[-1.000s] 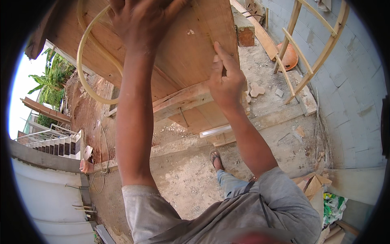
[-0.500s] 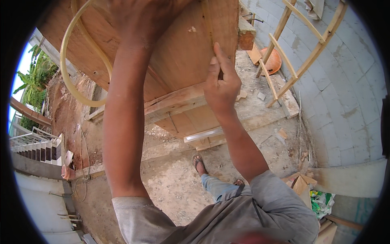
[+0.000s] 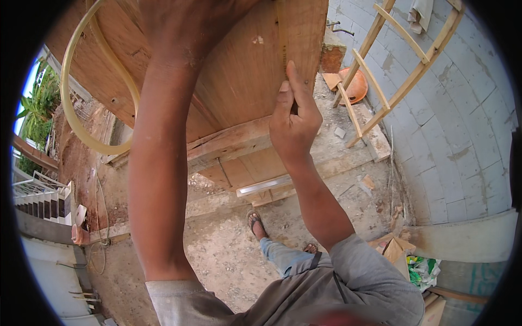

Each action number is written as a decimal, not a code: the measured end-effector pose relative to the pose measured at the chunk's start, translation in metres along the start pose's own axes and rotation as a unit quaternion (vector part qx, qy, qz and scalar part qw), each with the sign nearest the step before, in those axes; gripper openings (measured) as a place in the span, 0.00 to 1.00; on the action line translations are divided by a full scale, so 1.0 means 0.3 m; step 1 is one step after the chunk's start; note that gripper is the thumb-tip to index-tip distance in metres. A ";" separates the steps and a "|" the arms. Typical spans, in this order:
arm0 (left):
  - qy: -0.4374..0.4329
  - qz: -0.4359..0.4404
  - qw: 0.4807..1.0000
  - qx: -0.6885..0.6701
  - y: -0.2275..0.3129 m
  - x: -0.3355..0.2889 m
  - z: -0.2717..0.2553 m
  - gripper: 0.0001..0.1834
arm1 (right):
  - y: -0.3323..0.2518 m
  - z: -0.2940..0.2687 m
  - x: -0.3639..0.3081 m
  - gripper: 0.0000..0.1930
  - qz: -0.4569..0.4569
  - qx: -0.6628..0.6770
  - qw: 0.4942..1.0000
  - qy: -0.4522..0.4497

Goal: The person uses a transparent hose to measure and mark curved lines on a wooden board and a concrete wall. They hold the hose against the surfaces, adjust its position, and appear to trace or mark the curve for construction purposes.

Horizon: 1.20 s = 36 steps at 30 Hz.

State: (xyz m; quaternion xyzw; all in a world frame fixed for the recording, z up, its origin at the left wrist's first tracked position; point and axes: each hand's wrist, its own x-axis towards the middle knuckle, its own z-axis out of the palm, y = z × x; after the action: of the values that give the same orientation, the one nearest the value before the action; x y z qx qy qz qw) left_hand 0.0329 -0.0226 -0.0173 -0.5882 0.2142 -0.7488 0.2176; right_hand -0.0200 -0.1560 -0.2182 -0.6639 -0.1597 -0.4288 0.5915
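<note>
A large plywood panel with a timber strip along its lower edge fills the top of the view. My left hand is raised against it, its fingers cut off by the upper edge. My right hand is at the panel's right part, index finger and thumb pointing up and the other fingers curled. A narrow yellow strip with fine dark marks, seemingly a measuring tape, runs down the wood to these fingertips. Left of my left forearm hangs a loop of yellowish clear hose.
A wooden ladder leans by the grey block wall, an orange bowl behind it. Below the panel lies a pale metal bar. Rubble dots the ground. A torn sack sits at the lower right.
The view has shifted slightly, so the ladder and ground sit further left. My right index finger and thumb stay at the strip's lower end, and my left hand remains raised.
</note>
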 end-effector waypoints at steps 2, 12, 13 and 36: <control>-0.043 -0.033 0.998 -0.011 0.020 -0.004 -0.027 0.29 | -0.001 -0.001 0.003 0.18 -0.004 -0.003 1.000 0.000; -0.029 -0.032 0.998 -0.038 0.013 0.002 -0.017 0.29 | 0.028 0.018 0.009 0.21 -0.079 -0.039 0.995 0.045; -0.027 -0.030 0.998 -0.038 0.018 -0.002 -0.020 0.29 | 0.031 0.018 0.008 0.21 -0.079 -0.039 0.995 0.044; -0.087 -0.055 0.994 -0.024 0.030 0.011 -0.059 0.29 | 0.013 0.007 0.004 0.19 -0.031 -0.014 0.999 0.018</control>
State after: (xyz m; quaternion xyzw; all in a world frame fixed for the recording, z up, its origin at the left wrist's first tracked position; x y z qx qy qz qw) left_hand 0.0156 -0.0307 -0.0238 -0.6669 0.1797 -0.7006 0.1794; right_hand -0.0158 -0.1555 -0.2197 -0.6589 -0.1635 -0.4616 0.5710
